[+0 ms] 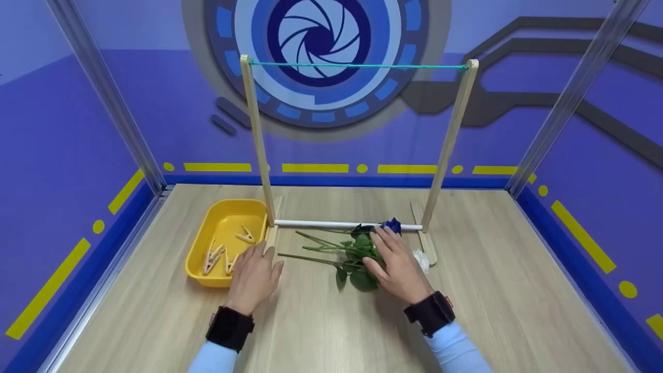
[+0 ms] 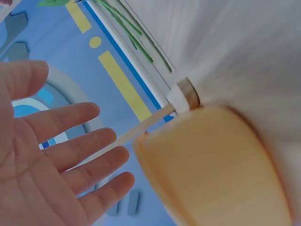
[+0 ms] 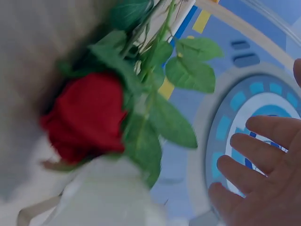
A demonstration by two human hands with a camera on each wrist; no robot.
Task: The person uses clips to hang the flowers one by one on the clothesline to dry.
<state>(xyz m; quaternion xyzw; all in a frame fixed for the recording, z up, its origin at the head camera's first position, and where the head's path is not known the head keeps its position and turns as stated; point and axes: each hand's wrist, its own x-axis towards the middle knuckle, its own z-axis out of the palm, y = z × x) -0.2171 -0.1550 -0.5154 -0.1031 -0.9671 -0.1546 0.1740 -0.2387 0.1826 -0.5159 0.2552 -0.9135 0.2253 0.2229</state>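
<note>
My left hand [image 1: 255, 277] hovers by the right front edge of a yellow tray [image 1: 208, 281], its fingers extended and holding nothing. In the left wrist view, the same hand [image 2: 61, 150] shows a bare palm beside the tray's wall [image 2: 211, 165]. Wooden clothespins [image 1: 213, 260] lie inside the tray. My right hand [image 1: 400, 267] is over several long-stemmed roses, fingers extended; contact is unclear. A blue rose [image 1: 393, 225] and a white rose [image 1: 421, 261] show past it. A red rose [image 3: 87, 117] with green leaves [image 3: 171, 120] appears in the right wrist view, hidden in the head view.
Behind the roses stands a wooden frame with a left post [image 1: 257, 140], a right post [image 1: 449, 147] and a white bottom rod [image 1: 331, 224]. A green cord [image 1: 357, 66] stretches between the post tops. Patterned blue panels [image 1: 595, 171] enclose the wooden table [image 1: 321, 331].
</note>
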